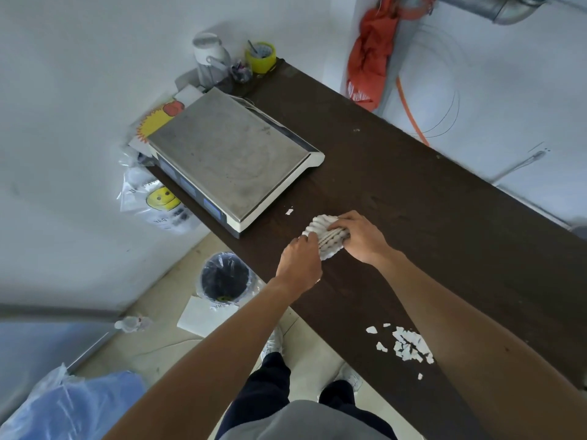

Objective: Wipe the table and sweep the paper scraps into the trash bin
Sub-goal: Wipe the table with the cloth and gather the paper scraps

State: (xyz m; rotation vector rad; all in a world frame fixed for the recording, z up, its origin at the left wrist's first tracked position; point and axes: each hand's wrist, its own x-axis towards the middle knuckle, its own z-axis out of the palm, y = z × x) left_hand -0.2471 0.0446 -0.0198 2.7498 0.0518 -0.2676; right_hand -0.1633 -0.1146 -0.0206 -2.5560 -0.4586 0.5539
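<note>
A white ribbed cloth (324,233) lies bunched on the dark brown table (444,217), just right of the scale's near corner. My right hand (362,238) grips the cloth's right side. My left hand (300,260) pinches its left edge. A pile of white paper scraps (408,346) lies near the table's front edge, under my right forearm. One stray scrap (289,212) sits beside the scale. The trash bin (225,278), black with a clear liner, stands on the floor left of the table.
A metal-topped weighing scale (228,157) fills the table's left part. A jar (211,60), a small container and a yellow tape roll (260,57) stand at the far end. Plastic bags (155,198) hang at the left edge. A white sheet (203,317) lies by the bin.
</note>
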